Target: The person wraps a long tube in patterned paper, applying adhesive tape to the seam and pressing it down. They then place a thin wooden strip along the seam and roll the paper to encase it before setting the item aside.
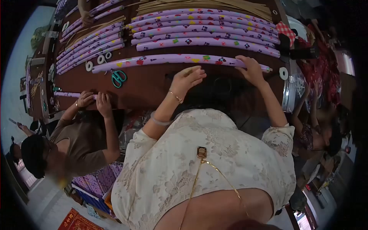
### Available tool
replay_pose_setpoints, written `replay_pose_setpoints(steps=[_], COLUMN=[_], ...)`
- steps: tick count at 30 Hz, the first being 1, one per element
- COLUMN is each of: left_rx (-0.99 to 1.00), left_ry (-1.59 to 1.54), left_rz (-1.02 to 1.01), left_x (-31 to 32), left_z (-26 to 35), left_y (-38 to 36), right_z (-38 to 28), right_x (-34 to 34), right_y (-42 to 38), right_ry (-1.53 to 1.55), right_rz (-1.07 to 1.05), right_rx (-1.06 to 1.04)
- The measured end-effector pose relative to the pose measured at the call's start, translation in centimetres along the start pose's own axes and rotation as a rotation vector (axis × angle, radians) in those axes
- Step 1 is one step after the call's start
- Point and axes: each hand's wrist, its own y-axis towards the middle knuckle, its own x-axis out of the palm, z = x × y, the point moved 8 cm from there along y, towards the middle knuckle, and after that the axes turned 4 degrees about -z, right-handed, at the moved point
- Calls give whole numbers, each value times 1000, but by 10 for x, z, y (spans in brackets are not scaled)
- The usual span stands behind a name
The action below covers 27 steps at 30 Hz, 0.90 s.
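Note:
A long purple patterned roll [161,59] lies across the brown table in front of me. My right hand [251,69] grips it near its right end, thumb below and fingers over the top. My left hand [188,79] is raised just below the roll's middle, apart from it, with fingers partly spread and nothing visible in it. Teal-handled scissors [119,78] rest below the roll's left part. A white tape roll [283,73] sits beyond its right end.
More purple rolls [207,41] lie side by side behind, with brown strips [207,6] beyond. Several tape rolls [89,66] are at the left. A co-worker's hands [94,99] hold a roll at the left; another person's hand [87,18] is at the back left.

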Motion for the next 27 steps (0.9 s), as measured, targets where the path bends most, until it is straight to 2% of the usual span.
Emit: replay_pose_setpoints(steps=[1,2,3,5,8,12,14,17,20,25,27], left_rx=[91,276,575,938,893,726,902,960,996,963,986], left_ry=[147,305,811,1423,1713,1694,1711,1704,1728,1644,1661], left_rz=[80,147,249,226,177,16,82,137,137,97,102], left_x=[-5,-23,-33,-27,-71,-83,-77,-81,-81,-80,-77], left_z=[16,25,50,79,67,57,61,53,50,53,53], left_y=[-11,-9,-11,-6,32,44,40,42,44,46,44], right_z=[13,26,37,57,70,86,91,83,61,46,42], right_x=[4,8,11,24,34,47,50,45,27,34,32], right_y=[-8,-17,-22,-30,-34,-41,-44,-44,-38,-41,-43], right_ry=[4,9,4,13,54,30,27,6,-173,-235,-371], right_rz=[-21,-42,-50,-149,-165,-175,-157,-122,-11,-8,86], right_rx=[-11,-20,-2,65,140,186,180,155,97,-3,-52])
